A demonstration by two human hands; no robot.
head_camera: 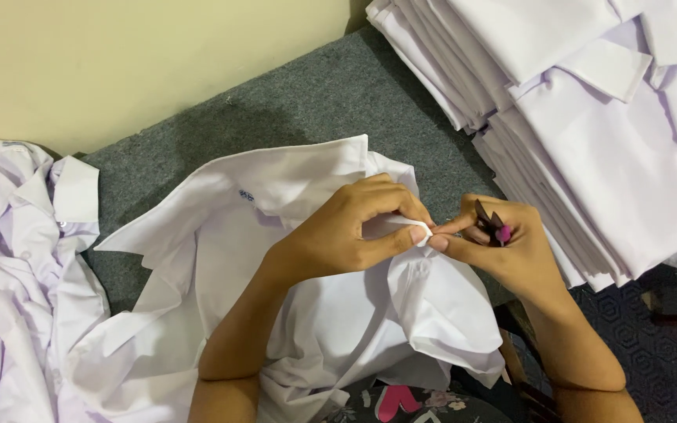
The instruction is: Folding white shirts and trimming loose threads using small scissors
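Observation:
A white collared shirt (276, 258) lies bunched over my lap and the grey carpet. My left hand (354, 231) pinches a fold of its fabric between thumb and fingers, close to a small white button (421, 233). Touching the same spot with its fingertips, my right hand (503, 247) also holds a small dark thread snipper with a pink handle (494, 226) tucked in its palm. The two hands meet over the middle of the shirt.
A tall stack of folded white shirts (589, 102) fills the upper right. A loose heap of crumpled white shirts (17, 266) lies at the left. Grey carpet (291, 110) runs up to a cream wall (119, 55). A dark patterned mat (660, 345) shows at lower right.

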